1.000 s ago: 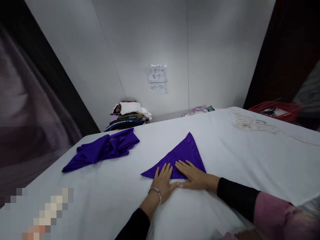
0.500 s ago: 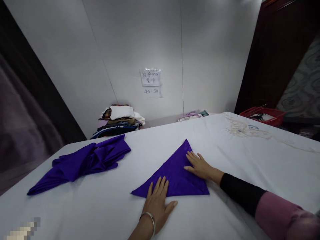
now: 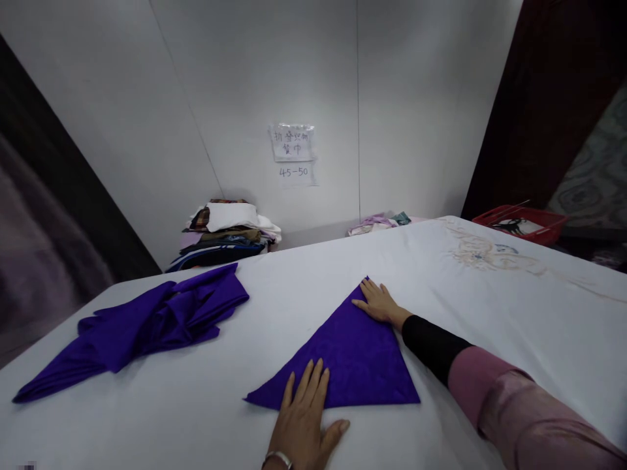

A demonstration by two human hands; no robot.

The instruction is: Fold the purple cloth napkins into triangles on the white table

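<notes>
A purple cloth napkin (image 3: 357, 365), folded into a triangle, lies flat on the white-covered table. My left hand (image 3: 304, 411), with a bracelet at the wrist, rests palm down on its near edge, fingers stretched out. At the napkin's far corner my right hand (image 3: 379, 302) lies flat, fingers spread over the tip. Neither hand grips anything. Off to the left is a crumpled heap of purple cloth (image 3: 161, 320), apart from both hands.
A pile of folded clothes (image 3: 225, 232) stands beyond the table's far left edge. More cloth (image 3: 375, 223) shows behind the middle. A red basket (image 3: 543, 228) is at the far right. The white tablecloth (image 3: 490, 313) carries embroidery at the back right.
My right hand has slid away from me along the napkin to its far corner. My left hand stays on the near edge. The camera view has shifted slightly.
</notes>
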